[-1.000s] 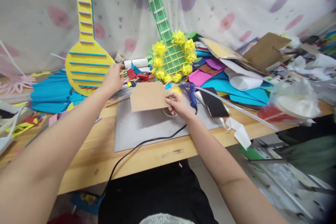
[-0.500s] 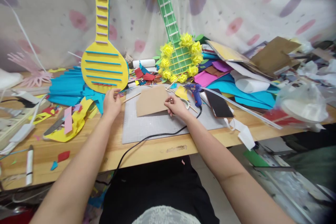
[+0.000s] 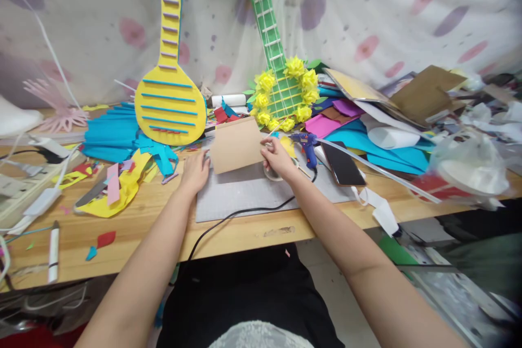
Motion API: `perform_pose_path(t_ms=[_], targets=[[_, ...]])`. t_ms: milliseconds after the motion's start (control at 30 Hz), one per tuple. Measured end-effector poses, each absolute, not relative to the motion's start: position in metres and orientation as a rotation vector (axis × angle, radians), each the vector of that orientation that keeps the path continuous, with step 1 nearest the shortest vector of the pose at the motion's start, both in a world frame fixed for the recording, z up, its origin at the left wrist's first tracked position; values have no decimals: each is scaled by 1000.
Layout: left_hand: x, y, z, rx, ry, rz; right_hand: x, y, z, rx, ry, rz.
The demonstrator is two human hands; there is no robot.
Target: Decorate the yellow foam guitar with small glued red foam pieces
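Note:
A flat tan piece of cardboard (image 3: 237, 145) is tilted up over the grey cutting mat (image 3: 244, 196), casting a shadow under its lower edge. My right hand (image 3: 279, 157) is closed on its right edge, between fingers and thumb. Beside the cardboard's left edge, my left hand (image 3: 196, 172) rests low at the mat's side, fingers loosely bent and apart, with nothing visible in them. A roll of tape (image 3: 272, 175) lies partly hidden below my right hand. Just right of that hand is a blue glue gun (image 3: 309, 149).
A yellow paper guitar (image 3: 171, 106) and a green flowered one (image 3: 281, 87) lean at the back. A phone (image 3: 342, 163) lies right of the mat. A black cord (image 3: 244, 210) crosses the front. Paper scraps (image 3: 126, 185) lie left; coloured sheets (image 3: 379, 147) are heaped right.
My left hand has come down from near the yellow guitar to the mat's left side. My right hand now grips the cardboard, which has tilted up. The view has shifted slightly.

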State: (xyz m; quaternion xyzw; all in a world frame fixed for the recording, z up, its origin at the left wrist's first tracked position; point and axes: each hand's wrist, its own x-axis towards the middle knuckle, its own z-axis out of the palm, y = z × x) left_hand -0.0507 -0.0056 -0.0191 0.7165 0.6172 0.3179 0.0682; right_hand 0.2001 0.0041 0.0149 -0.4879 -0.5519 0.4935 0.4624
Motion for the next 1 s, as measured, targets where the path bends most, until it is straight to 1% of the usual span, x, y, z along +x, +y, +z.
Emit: perform_pose_path(t_ms=[167, 233, 333, 400, 467, 567, 767, 1000], targets=[[-64, -7, -14, 2050, 1973, 1232, 188, 0, 1, -1164, -1306, 1413], [-63, -13, -8, 2141, 1929, 1234, 185, 0, -4, -1148, -1283, 1461], [-54, -22, -3, 2352, 1742, 1086, 184, 0, -8, -1135, -1347, 1482], [-44, -24, -4, 2475, 1569, 944, 184, -2, -9, -1174, -1492, 1383], [-35, -25, -7, 2542, 1435, 801, 186, -4, -11, -1239, -1690, 1161], [-27, -27, -11, 2522, 1375, 665, 190, -8, -10, -1292, -1935, 861], [-27, -29, -10, 2485, 1445, 670, 201, -11, -7, -1199, -2200, 723], [-30, -29, -11, 2505, 1381, 635, 204, -9, -13, -1204, -2303, 502]])
